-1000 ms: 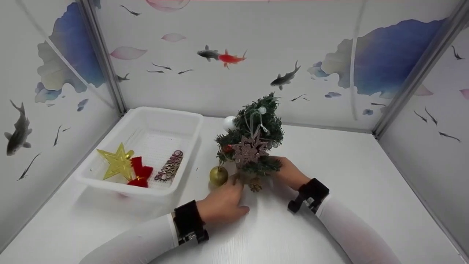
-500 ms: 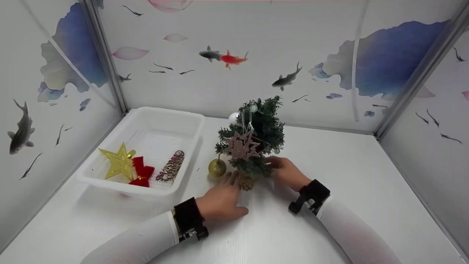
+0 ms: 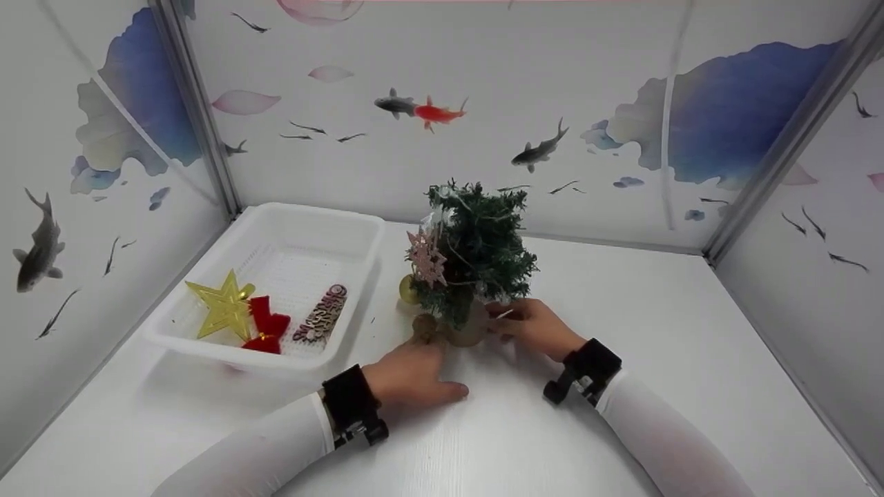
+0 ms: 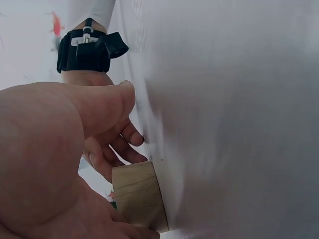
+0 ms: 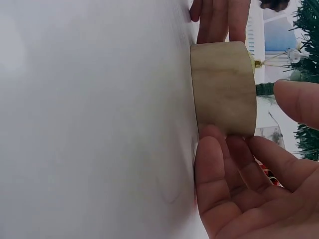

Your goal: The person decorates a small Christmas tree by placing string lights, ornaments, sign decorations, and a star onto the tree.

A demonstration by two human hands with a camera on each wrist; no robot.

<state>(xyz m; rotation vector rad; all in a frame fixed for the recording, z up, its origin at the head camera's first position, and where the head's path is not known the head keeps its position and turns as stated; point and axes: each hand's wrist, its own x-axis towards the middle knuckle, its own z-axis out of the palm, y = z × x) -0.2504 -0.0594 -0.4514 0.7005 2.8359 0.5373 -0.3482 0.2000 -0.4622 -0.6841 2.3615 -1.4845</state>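
A small artificial Christmas tree [image 3: 490, 241] stands upright on a round wooden base [image 5: 224, 87]. My left hand [image 3: 411, 376] reaches to the base's left side, thumb spread away and fingertips partly behind a hanging pine cone [image 3: 424, 326]. On the opposite side, my right hand [image 3: 542, 330] touches the wood with loosely bent fingers; its thumb [image 5: 301, 102] stays apart, above the base near the trunk. A pink glittery snowflake ornament [image 3: 426, 257] hangs on the tree's left, and a gold ball [image 3: 407, 290] shows partly behind the branches.
To the left is a white plastic basket [image 3: 376, 238]. Inside lie a yellow star [image 3: 224, 307], a red bow [image 3: 268, 324] and a tree-shaped lettered ornament [image 3: 322, 314]. White panels with painted fish enclose the white table [image 3: 677, 317] behind and on both sides.
The tree has turned on its base between my hands: snowflake, pine cone and gold ball have swung leftward. My right fingers have come into view at the base's side.
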